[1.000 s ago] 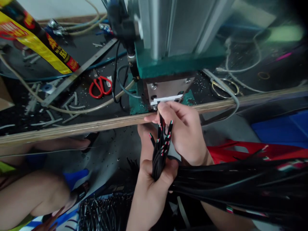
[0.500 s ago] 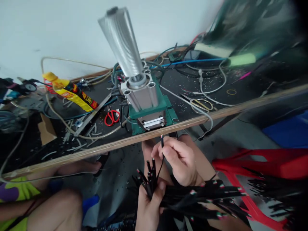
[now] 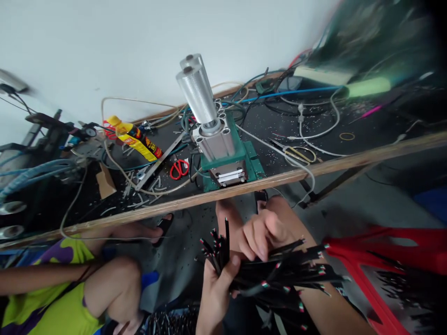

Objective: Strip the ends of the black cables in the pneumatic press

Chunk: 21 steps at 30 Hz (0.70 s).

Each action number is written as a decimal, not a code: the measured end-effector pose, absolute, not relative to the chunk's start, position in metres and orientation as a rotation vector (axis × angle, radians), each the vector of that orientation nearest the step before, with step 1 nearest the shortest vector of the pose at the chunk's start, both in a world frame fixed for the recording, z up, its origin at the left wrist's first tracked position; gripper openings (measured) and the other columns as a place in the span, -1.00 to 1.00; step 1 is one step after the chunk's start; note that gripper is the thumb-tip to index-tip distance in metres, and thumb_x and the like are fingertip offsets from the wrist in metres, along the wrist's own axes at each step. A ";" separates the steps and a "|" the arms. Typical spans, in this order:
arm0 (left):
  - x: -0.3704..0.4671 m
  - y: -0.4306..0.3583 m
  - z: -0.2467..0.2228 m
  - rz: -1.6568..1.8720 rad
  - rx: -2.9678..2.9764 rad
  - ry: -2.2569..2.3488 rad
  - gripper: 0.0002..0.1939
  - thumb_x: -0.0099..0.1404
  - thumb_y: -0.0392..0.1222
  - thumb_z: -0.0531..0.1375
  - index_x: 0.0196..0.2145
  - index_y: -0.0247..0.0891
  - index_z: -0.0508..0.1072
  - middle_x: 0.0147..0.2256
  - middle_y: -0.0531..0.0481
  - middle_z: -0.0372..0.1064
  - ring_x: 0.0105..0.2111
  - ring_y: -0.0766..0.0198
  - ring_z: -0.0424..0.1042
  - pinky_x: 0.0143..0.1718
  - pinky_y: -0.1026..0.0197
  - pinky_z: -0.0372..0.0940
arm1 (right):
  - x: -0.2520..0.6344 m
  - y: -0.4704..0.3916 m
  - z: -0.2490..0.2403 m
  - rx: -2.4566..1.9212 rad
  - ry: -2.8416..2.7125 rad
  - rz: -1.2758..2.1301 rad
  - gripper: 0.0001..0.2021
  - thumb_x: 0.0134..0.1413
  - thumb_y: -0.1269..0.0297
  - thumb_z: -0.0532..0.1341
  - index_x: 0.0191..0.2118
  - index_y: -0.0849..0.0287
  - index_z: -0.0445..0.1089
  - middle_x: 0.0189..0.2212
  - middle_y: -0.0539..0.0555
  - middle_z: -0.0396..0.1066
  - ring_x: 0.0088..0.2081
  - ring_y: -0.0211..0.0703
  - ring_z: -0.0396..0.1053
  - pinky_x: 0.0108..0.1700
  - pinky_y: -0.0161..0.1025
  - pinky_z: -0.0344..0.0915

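My left hand [image 3: 217,291] is closed around a bundle of thin black cables [image 3: 279,274], its thumb pressed on top. Cut ends with small red, green and white wires fan out on both sides of the fist. One cable end [image 3: 226,232] stands taller than the others beside the thumb. Over the middle of the bundle, my right hand [image 3: 260,232] has its fingers curled down against the cables. What those fingertips grip, if anything, is hidden.
A pneumatic press [image 3: 216,139] on a green base stands at the bench edge [image 3: 167,204]. Around it lie red-handled scissors [image 3: 179,169], gold-handled scissors [image 3: 300,155], a yellow bottle [image 3: 134,139] and hoses. A red stool [image 3: 366,242] is at right; another person's knee [image 3: 115,288] is at left.
My right hand has let go of the single cable end and moved down onto the bundle. That end now stands by my left thumb. The whole view has shifted left.
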<state>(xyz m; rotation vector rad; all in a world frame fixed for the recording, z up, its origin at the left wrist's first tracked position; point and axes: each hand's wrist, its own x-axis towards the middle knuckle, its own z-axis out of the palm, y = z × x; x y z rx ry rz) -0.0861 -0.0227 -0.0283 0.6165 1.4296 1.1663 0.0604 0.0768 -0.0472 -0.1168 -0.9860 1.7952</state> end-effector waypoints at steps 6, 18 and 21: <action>-0.080 -0.022 -0.022 1.164 0.513 1.463 -0.27 -0.11 0.40 0.70 -0.33 -0.27 0.63 -0.54 0.13 0.43 -0.64 0.44 0.21 -0.65 0.40 0.15 | 0.053 0.079 -0.049 -0.563 -1.240 1.725 -0.49 0.31 -0.22 0.47 -0.34 0.19 0.55 -0.47 0.02 0.46 -0.44 -0.23 0.36 -0.42 -0.30 0.24; -0.077 -0.006 -0.028 0.899 0.782 1.348 -0.43 0.26 0.33 0.54 -0.40 -0.28 0.62 -0.57 0.11 0.27 -0.61 0.37 0.16 -0.63 0.31 0.08 | 0.059 0.092 -0.018 -0.769 -0.988 1.617 -0.43 0.38 -0.23 0.35 -0.50 0.14 0.48 -0.60 -0.04 0.33 -0.56 -0.27 0.19 -0.48 -0.28 0.15; -0.073 -0.005 -0.030 0.914 0.762 1.403 -0.50 0.27 0.26 0.54 -0.40 -0.27 0.63 -0.56 0.11 0.25 -0.59 0.34 0.15 -0.62 0.29 0.09 | 0.053 0.104 -0.007 -0.815 -0.990 1.567 -0.47 0.43 -0.12 0.35 -0.50 0.14 0.46 -0.63 -0.09 0.26 -0.58 -0.30 0.12 -0.49 -0.29 0.13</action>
